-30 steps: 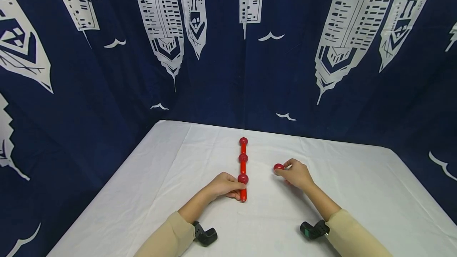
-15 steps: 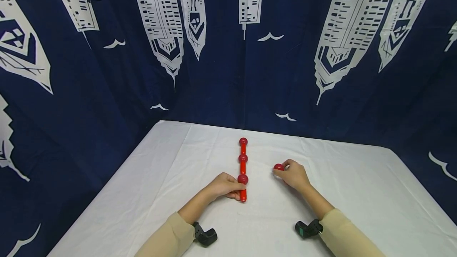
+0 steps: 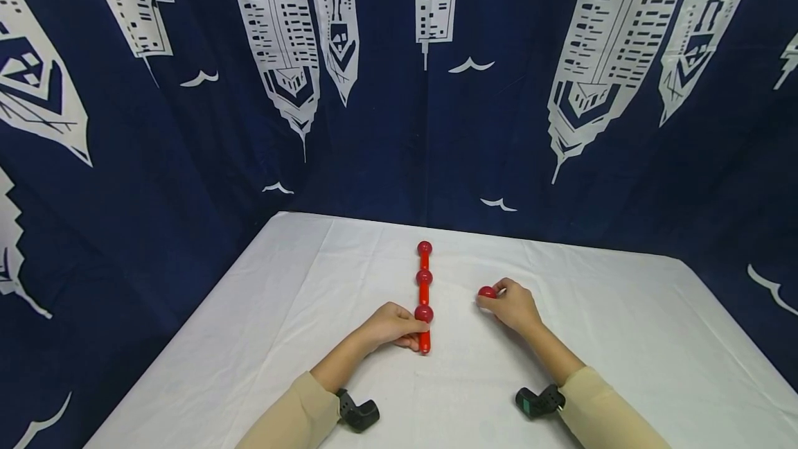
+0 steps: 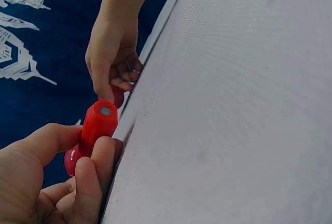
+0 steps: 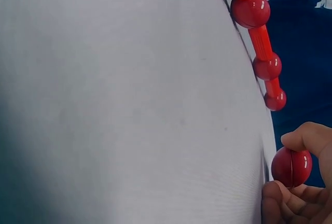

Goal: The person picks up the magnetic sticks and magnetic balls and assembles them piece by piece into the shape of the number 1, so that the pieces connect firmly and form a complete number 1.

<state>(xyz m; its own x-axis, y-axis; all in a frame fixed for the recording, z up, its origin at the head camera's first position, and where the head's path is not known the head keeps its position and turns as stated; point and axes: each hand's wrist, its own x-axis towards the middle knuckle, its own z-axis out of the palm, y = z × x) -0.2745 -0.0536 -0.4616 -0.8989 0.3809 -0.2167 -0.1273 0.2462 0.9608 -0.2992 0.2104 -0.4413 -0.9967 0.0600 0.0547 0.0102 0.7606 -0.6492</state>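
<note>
A straight chain of red balls (image 3: 424, 277) and red rods (image 3: 424, 294) lies on the table, pointing away from me. My left hand (image 3: 393, 325) pinches the nearest red rod (image 4: 96, 128) between thumb and fingers, just below the third ball. That rod's free end faces me and shows a round grey metal disc (image 4: 105, 111) in the left wrist view. Right of the chain, my right hand (image 3: 515, 305) pinches a loose red ball (image 5: 291, 167) with a seam round it. A gap separates this ball from the chain.
A white cloth (image 3: 349, 255) covers the table, with light creases. Behind it hangs a dark blue curtain (image 3: 374, 158) printed with white buildings and birds. Black devices (image 3: 358, 413) sit on both wrists by the beige sleeves (image 3: 293, 413).
The right forearm and wrist have shifted slightly left, while the ball in the right hand stays almost in place. My left hand and the chain have not visibly moved.
</note>
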